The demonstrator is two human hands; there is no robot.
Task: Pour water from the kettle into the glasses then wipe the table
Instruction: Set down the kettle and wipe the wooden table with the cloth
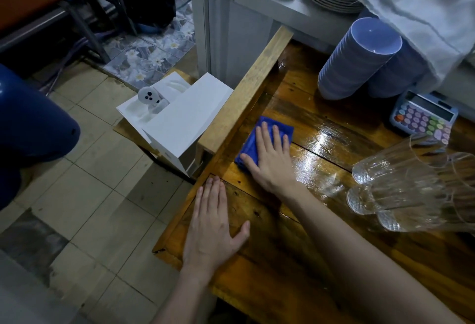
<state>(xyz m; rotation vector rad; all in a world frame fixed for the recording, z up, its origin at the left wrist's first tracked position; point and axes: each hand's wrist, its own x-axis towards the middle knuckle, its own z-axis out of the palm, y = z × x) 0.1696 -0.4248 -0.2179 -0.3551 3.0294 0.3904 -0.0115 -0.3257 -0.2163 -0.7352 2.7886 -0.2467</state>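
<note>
At the left, the left hand (213,223) lies flat on the varnished plank-wood bench (290,267) near its edge, fingers (210,192) straight and close together, holding nothing; it looks like a brace. Just beyond it the right hand (272,156) presses palm-down on a folded blue cloth (253,141), fingers spread flat over it rather than curled round it. The cloth sits against the raised wooden rail (246,92) at the bench's left edge, its long side running along that rail. The wet, glossy streak (323,143) lies to the right of the cloth, so the wiping stroke probably has to travel that way, towards the clear ribbed drinking glasses (401,190) at the right. The right hand is the one placed for it. No kettle is in view. The cloth looks soft and absorbent, the wood slick and reflective.
</note>
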